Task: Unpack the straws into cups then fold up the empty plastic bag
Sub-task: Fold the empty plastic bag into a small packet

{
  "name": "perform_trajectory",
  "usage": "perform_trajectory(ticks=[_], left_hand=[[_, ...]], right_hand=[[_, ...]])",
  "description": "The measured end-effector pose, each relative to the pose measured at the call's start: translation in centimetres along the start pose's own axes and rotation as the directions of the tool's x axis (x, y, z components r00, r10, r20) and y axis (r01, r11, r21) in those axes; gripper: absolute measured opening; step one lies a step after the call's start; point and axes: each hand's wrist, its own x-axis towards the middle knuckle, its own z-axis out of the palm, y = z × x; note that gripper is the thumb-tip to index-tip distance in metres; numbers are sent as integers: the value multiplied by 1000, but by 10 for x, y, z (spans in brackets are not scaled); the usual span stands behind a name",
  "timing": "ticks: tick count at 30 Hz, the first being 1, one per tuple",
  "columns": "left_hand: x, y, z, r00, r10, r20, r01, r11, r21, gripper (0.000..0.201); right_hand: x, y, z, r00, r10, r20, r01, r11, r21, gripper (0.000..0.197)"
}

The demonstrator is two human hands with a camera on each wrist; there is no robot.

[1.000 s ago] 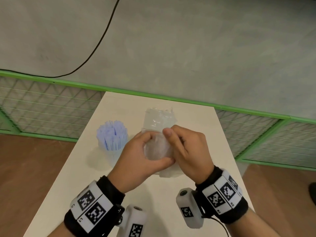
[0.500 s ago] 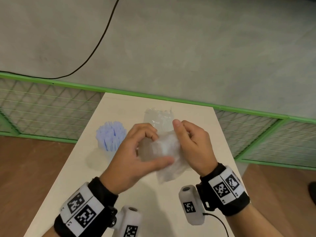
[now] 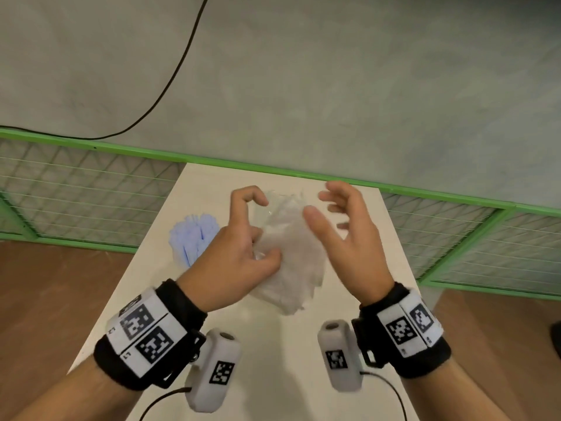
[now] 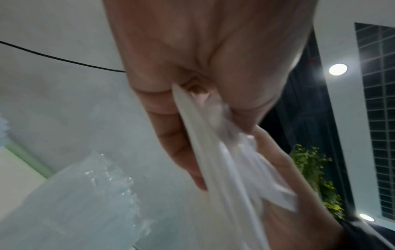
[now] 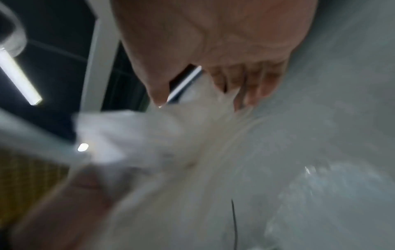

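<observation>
My left hand grips a crumpled, translucent plastic bag between thumb and curled fingers, holding it above the table. The left wrist view shows the bag bunched in that grip. Just right of the bag, my right hand is off it with its fingers spread; its wrist view is blurred. A clear cup of blue straws stands at the left of the table. Behind the bag stands a second clear cup of clear straws, partly hidden.
The narrow beige table runs away from me to a green-framed mesh fence along a grey wall. A black cable hangs on the wall. Wooden floor lies on both sides of the table.
My right hand has let go of the bag and opened, moving to the right. My left hand keeps hold of the bag, which has loosened and hangs lower.
</observation>
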Motion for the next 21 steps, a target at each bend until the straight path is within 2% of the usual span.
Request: perform_trajectory(ticks=[1,2,3,5,7,8,9,11,13,16,18,21], left_hand=[[0,-2,2,998,19,-60,-18,1000,21,55],[-1,-3,6,994,40,-104,-36,999,41,53],[-3,-3,12,992,55,-117,-52,998,27,49],[-4,-2,24,997,51,-64,-55,997,-62,38],[-6,-2,35,999,43,31,-41,997,-64,29],[-6,-2,40,996,33,82,-29,998,-54,31],[-5,0,45,993,10,121,-1,997,-71,34],[-5,2,50,987,-50,153,77,981,-177,34],[-4,2,55,988,-81,132,112,960,-256,36],[-4,-2,58,995,-65,77,84,956,-282,47],[-5,-7,55,997,-69,37,77,956,-285,54],[-8,-15,49,997,-73,27,78,972,-220,59]], right_hand=[[-4,5,0,989,149,18,-150,980,128,81],[-9,10,1,954,275,121,-298,918,264,88],[-15,14,2,907,328,265,-411,826,385,88],[-24,16,3,819,317,478,-563,602,566,74],[-26,12,1,757,318,571,-654,383,653,74],[-26,11,-2,741,338,579,-671,358,650,77],[-24,14,-4,735,354,578,-677,365,639,80],[-20,13,-9,745,364,560,-666,460,588,80],[-19,15,-14,755,350,555,-647,533,545,73],[-19,21,-26,744,289,602,-644,548,533,51],[-19,32,-34,724,270,635,-658,547,517,47],[-20,44,-39,733,275,622,-640,586,496,38]])
